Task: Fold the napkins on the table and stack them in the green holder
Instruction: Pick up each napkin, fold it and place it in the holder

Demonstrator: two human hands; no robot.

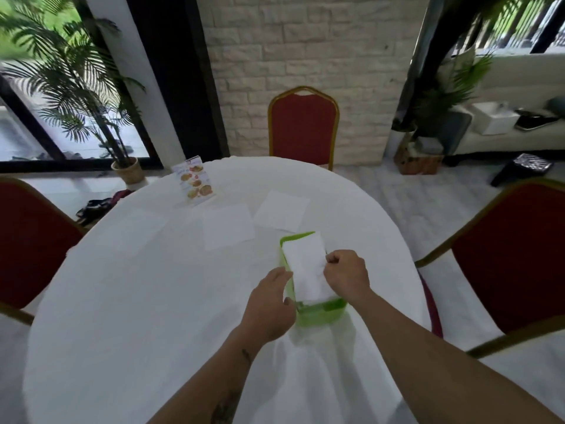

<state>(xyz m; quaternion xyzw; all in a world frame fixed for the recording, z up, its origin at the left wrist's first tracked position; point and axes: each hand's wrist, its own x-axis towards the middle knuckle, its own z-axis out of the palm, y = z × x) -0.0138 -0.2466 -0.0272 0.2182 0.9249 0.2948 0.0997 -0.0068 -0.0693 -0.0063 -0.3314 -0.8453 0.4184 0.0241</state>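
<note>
Bare forearms, no sleeves — dark tattoo marks along the left forearm (232, 393).

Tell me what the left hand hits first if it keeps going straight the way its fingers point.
The left hand points up and right, so it likely meets the folded napkin sitting in the green holder first; its fingertips look almost on the napkin's edge already.

I'm in a restaurant dining room. My round white-clothed table (153, 301) has a food menu card (193, 182) at eleven o'clock. Red banquet chairs (303, 127) ring it.
</note>
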